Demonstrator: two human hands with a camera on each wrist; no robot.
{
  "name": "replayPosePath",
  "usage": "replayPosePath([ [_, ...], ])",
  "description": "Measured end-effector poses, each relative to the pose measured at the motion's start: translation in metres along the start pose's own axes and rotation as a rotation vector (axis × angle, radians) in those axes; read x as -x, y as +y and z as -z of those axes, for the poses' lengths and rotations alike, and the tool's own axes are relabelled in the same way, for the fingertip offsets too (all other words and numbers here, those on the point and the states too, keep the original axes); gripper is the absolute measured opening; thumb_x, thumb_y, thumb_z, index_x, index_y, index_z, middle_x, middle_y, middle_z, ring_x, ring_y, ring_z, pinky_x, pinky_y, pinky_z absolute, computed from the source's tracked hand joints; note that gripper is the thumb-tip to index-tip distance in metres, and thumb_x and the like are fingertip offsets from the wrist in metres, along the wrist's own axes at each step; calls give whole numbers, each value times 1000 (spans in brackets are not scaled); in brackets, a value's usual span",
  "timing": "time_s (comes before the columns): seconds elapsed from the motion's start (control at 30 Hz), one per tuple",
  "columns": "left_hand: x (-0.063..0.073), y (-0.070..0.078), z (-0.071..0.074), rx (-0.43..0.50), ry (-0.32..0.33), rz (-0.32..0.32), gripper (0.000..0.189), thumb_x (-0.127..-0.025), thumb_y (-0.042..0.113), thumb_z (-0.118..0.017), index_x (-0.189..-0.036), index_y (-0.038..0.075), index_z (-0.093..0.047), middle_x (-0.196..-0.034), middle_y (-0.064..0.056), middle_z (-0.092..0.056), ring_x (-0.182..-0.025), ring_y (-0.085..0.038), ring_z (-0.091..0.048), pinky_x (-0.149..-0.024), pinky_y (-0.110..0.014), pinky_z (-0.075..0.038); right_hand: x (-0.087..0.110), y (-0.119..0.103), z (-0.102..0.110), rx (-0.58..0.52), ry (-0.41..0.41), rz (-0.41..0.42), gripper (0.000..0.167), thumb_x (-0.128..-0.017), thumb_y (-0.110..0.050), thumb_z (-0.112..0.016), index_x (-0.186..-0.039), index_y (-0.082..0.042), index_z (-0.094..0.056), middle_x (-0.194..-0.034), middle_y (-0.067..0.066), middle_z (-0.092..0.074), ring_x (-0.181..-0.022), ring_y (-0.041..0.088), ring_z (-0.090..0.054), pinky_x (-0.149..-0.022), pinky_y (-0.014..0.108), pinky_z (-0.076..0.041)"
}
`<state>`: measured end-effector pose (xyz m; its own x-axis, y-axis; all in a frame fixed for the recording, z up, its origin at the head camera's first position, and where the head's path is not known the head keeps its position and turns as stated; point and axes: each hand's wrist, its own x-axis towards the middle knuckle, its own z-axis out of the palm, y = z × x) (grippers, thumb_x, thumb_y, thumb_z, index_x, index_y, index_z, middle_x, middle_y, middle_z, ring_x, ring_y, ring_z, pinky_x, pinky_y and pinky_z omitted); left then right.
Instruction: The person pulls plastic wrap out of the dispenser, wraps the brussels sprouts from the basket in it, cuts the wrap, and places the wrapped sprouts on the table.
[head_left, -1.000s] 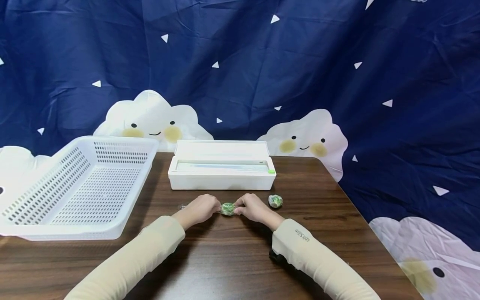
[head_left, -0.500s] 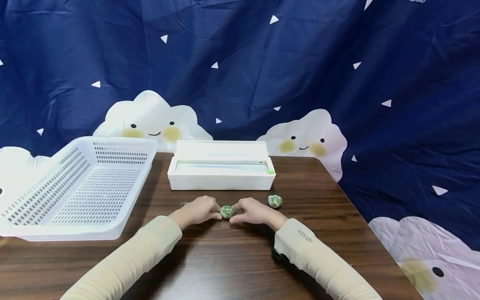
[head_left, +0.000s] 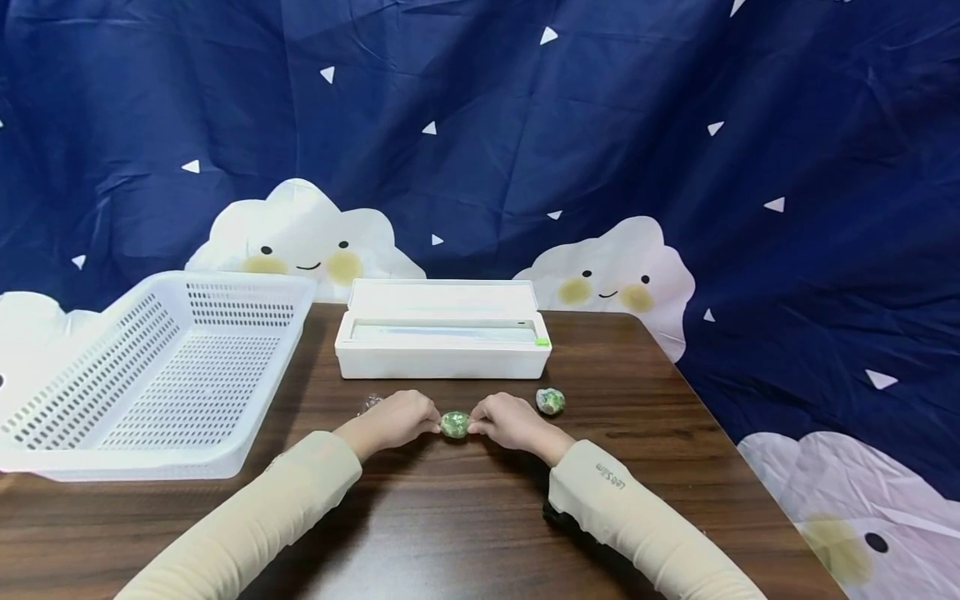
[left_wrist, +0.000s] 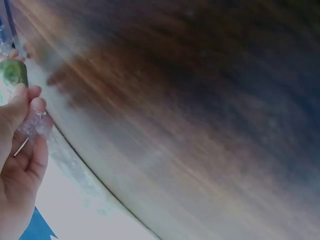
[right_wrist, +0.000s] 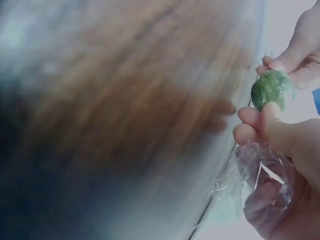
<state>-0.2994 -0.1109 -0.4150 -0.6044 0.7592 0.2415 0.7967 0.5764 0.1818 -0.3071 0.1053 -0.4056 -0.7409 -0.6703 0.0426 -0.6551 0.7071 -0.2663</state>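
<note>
A small rounded green piece (head_left: 454,424) wrapped in clear plastic film lies between the two hands at the table's middle. My left hand (head_left: 402,418) pinches its left side. My right hand (head_left: 513,425) pinches the opposite side between thumb and fingers. Crumpled clear film (right_wrist: 265,175) spills under the right palm in the right wrist view. More film (left_wrist: 35,122) bunches among the left fingers in the left wrist view. Smooth green skin (right_wrist: 270,90) shows through the wrap. Off to the right of the right hand lies a second wrapped green piece (head_left: 551,402).
Behind the hands stands a long white box (head_left: 444,362), lid raised, with a sheet of film inside and a green tab at its right end. A large white perforated basket (head_left: 225,457) occupies the left of the brown wooden table (head_left: 450,533). A patterned blue cloth (head_left: 480,150) hangs behind.
The right fingers loosened and spread beside the wrapped piece half a second ago, and now pinch its side again. The left fingers also closed in on it. The box and basket stayed put.
</note>
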Motion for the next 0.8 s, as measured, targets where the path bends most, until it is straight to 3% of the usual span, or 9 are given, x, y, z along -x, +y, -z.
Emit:
replayPosePath([
  [0.17,2,1,1,-59,-6,-45,15,-84,12,-65,-69,11,-63,-68,5,-61,-62,-8,-56,-62,-29,-45,2,-2,-1,44,-6,50,19,-89,-21,-61,-70,-19,-65,-67,-13,-57,-67,6,-52,-60,29,-43],
  [0.37,5,1,0,-124,-28,23,20,-88,17,-61,-68,16,-58,-67,10,-57,-65,-9,-53,-62,-30,-34,0,-2,-4,35,-99,83,24,-94,-10,-50,-72,-15,-58,-67,-8,-49,-65,9,-46,-63,28,-40],
  [0.53,8,2,1,-205,-16,10,21,-86,23,-62,-67,18,-57,-69,11,-57,-67,-14,-51,-63,-32,-31,-2,-1,-3,-34,-179,122,25,-95,-23,-51,-71,-16,-51,-67,-8,-44,-63,7,-43,-62,25,-39],
  [0.63,10,3,2,-218,-8,-13,22,-87,22,-62,-66,18,-56,-69,11,-56,-66,-15,-49,-62,-31,-30,-1,0,-1,-28,-161,153,30,-93,-29,-55,-66,-16,-48,-61,-9,-40,-56,6,-38,-56,23,-36],
  [0.8,10,3,2,-161,10,-39,22,-87,17,-62,-67,16,-55,-67,12,-53,-71,-16,-55,-66,-32,-34,1,0,-1,-1,-124,162,27,-93,-26,-55,-68,-17,-58,-60,-13,-49,-56,4,-44,-58,24,-40],
])
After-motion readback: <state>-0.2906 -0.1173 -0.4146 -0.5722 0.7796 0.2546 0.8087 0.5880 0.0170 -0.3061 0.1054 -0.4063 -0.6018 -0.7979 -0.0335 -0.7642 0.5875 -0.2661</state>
